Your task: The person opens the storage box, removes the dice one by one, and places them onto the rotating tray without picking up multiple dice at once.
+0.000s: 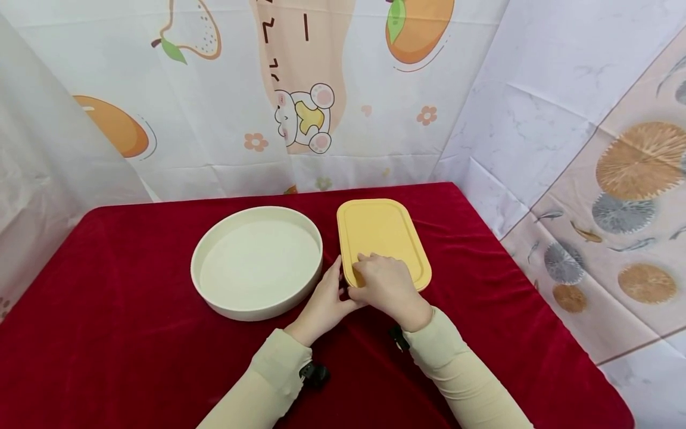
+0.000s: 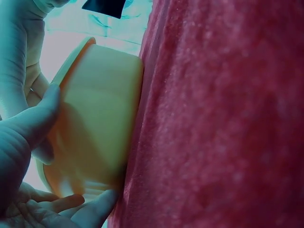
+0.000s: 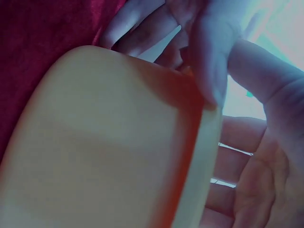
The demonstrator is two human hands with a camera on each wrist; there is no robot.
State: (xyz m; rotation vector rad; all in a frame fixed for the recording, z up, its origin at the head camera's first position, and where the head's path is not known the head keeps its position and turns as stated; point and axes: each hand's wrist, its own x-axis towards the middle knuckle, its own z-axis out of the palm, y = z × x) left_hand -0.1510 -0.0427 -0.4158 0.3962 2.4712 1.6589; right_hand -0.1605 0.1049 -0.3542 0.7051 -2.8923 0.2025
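Note:
A yellow rectangular food container [image 2: 102, 109] with rounded corners stands on the cloth, its yellow lid [image 1: 377, 229] on top. At its near left corner, my left hand [image 1: 324, 304] holds the side; the left wrist view has the thumb at the lid's rim and the fingers lower, along the wall. My right hand [image 1: 388, 289] grips the same corner of the lid from above, fingers over the top and thumb by the edge. In the right wrist view both hands meet around the rim, beside the container's wall [image 3: 95, 142]. The container's inside is hidden.
Left of the container stands a large round cream tray [image 1: 257, 256] with a raised rim, close to my left hand. A red velvet cloth [image 1: 134, 357] covers the table. Printed curtains [image 1: 214, 119] hang behind and at the sides.

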